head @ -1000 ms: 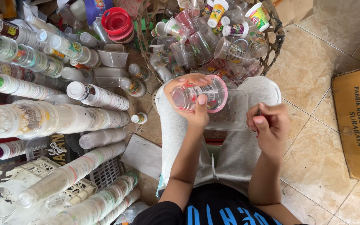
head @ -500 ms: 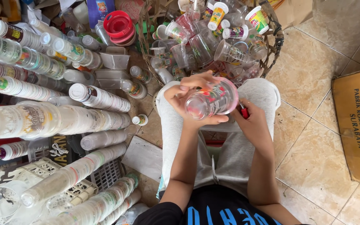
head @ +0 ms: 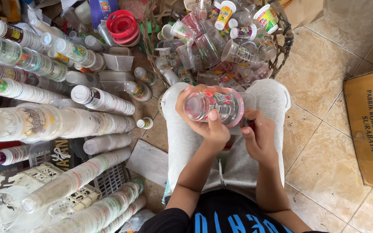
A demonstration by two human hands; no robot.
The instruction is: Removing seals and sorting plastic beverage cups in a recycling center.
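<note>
Item: clear plastic cup [head: 214, 106] with a pink rim and a printed label, held on its side above the lap of a seated person in grey trousers [head: 182, 142].

Left hand [head: 206, 123]: grip closed round the cup, thumb across the label, fingers curled behind the far wall.

Right hand [head: 260, 138]: grip partly curled at the cup's rim end, fingertips touching or just beside the rim (cannot tell which); whether it pinches anything cannot be told.

Beyond both grips: a wire basket [head: 281, 47] heaped with loose clear cups [head: 238, 54] and small labelled bottles [head: 223, 13], just past the knees.

To the left of the left grip: long nested stacks of cups [head: 44, 123] lying on their sides in rows, a red lid stack [head: 122, 25] farther off, and a white plastic crate [head: 31, 194] nearer the person.

To the right of the right grip: tiled floor [head: 320, 86] and a flat cardboard box [head: 370, 125], well apart from the hand.
</note>
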